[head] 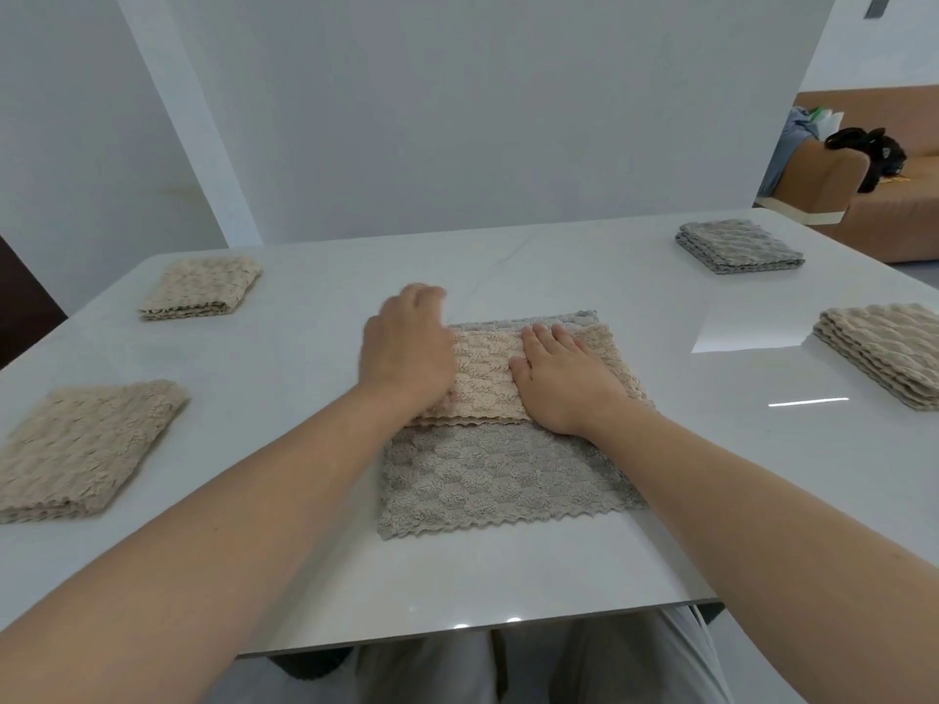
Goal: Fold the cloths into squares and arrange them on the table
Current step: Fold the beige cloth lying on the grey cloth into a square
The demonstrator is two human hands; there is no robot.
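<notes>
A beige cloth (482,378), folded into a strip, lies across the far half of a flat grey cloth (488,475) in the middle of the white table (305,449). My left hand (406,348) rests on the strip's left end; its fingers look blurred and slightly curled. My right hand (564,378) presses flat on the strip's right part with straight fingers. Folded squares lie around: a beige one (200,287) at the far left, a beige one (86,449) at the near left, a grey one (739,246) at the far right, a beige one (884,353) at the right edge.
The table's near edge (482,627) runs just above my lap. A white wall stands behind the table. A brown sofa (894,195) with a dark object on it stands beyond the table at the right.
</notes>
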